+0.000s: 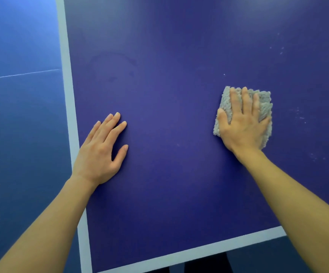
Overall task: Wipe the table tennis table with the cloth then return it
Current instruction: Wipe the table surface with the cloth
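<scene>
Right hand (243, 123): lies palm down on top of the cloth, fingers straight and close together, pointing away from the person; the thumb is set out to the left and rests on the cloth's left edge. It presses flat and does not curl round the fabric.
Cloth (266, 107): a fluffy grey-beige pad, folded into a rough rectangle, flat on the table surface under the right hand; its fringe shows past the fingertips, along the right side and at the lower left by the thumb.
Left hand (100, 152): palm down on bare tabletop, fingers straight and lightly fanned, thumb spread out to the right; it holds nothing and sits just inside the left border line.
Arms: both forearms are bare and reach in from the lower corners of the view.
Table tennis table (169, 174): deep blue-violet top with a pale border stripe (67, 79) along the left edge and another along the near edge.
Marks: faint pale specks are scattered on the surface right of the cloth, and a dim smudged ring shows further up, beyond the left hand.
Floor (18, 115): blue, seen left of the table, crossed by a thin pale line.
</scene>
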